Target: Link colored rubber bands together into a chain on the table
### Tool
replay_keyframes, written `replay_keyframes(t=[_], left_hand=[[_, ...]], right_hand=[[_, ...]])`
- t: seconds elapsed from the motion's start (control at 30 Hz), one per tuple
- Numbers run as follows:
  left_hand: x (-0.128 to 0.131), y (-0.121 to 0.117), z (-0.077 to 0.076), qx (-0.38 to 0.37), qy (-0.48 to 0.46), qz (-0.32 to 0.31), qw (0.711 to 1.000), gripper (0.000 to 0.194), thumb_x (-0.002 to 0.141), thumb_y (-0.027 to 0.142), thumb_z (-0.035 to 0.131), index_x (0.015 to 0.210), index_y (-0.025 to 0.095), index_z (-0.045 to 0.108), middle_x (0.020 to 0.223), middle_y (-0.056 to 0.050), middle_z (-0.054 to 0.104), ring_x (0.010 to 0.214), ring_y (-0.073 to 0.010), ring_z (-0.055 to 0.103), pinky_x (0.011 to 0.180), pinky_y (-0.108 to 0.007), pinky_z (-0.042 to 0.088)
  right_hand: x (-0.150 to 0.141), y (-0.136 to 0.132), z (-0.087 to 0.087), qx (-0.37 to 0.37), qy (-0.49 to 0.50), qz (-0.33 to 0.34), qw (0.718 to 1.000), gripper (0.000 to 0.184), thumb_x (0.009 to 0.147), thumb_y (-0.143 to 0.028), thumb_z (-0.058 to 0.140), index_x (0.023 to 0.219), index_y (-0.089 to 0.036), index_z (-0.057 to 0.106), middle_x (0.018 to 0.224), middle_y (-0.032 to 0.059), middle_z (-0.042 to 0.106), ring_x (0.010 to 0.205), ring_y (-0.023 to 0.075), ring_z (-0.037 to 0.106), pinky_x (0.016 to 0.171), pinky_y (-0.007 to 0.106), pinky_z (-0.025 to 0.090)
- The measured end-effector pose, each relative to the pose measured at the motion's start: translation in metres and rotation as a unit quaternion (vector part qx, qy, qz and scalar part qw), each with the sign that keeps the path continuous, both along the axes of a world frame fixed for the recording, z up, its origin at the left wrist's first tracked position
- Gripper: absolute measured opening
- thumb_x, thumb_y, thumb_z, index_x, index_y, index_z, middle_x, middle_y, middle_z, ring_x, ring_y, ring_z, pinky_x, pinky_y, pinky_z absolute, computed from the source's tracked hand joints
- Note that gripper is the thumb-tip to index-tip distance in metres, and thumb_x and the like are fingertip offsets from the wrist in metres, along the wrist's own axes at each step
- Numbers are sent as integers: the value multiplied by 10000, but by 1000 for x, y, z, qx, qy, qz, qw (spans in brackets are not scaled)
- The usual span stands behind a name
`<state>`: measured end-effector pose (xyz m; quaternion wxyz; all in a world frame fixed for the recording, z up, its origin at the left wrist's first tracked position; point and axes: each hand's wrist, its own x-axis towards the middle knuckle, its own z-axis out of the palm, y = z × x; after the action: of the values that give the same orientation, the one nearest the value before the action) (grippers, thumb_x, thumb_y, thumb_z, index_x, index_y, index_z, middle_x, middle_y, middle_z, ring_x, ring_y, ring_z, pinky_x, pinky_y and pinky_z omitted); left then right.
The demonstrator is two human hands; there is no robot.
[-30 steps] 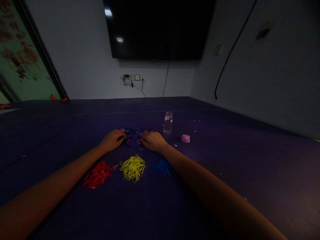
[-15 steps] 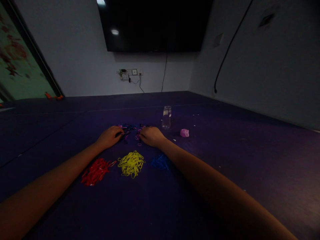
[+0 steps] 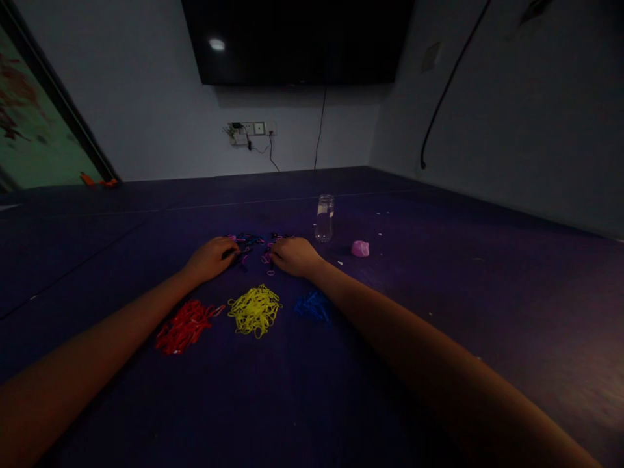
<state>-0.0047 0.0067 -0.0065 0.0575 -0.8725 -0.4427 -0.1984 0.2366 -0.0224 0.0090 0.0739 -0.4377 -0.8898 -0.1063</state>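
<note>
Loose rubber bands (image 3: pixel 250 240) in black, purple, pink and blue lie scattered between and beyond my two hands. My left hand (image 3: pixel 212 258) rests at their left side, fingers curled, with a dark rubber band (image 3: pixel 244 251) at its thumb and fingertips. Against the right part of the scatter lies my right hand (image 3: pixel 296 256), its fingers bent together over purple and pink bands; what they grip is hidden. Nearer to me are a heap of red rubber bands (image 3: pixel 184 326), a heap of yellow ones (image 3: pixel 255 311) and a dim blue heap (image 3: pixel 313 307) beside my right forearm.
Past my right hand an upright clear glass jar (image 3: pixel 324 220) with a whitish label stands on the dark purple surface (image 3: pixel 292 383). To its right sits a small pink lump (image 3: pixel 360 248). White scraps dot the surface. A large screen (image 3: pixel 302 42) hangs on the far wall.
The whole view has shifted, so everything sits higher in the picture. Both hands stay at the mixed bands with only small finger movements. The heaps, jar and pink lump keep their places.
</note>
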Motion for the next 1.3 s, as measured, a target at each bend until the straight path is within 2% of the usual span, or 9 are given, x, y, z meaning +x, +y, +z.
replay_keyframes(t=[0.27,0.83,1.3], left_hand=[[0,1,1,-12,9,2,1000,229,833,273,439,889,168,634,955,-89,670,951,-227,590,887,-378,455],[0,3,2,-5,29,24,999,236,820,294,443,911,200,640,1007,-49,674,984,-225,601,918,-355,437],[-1,2,2,-15,25,37,999,252,825,332,453,918,212,654,1001,-42,677,964,-222,601,909,-355,450]], right_hand=[[0,2,-1,-1,4,4,1000,350,932,-274,341,1013,-131,649,1080,130,670,978,247,630,768,316,461],[0,3,-2,-8,15,5,1000,362,934,-264,342,1037,-92,643,1094,143,655,965,236,613,777,324,445],[0,4,-3,16,13,19,1000,351,927,-266,345,1024,-109,643,1072,138,668,959,254,629,746,330,460]])
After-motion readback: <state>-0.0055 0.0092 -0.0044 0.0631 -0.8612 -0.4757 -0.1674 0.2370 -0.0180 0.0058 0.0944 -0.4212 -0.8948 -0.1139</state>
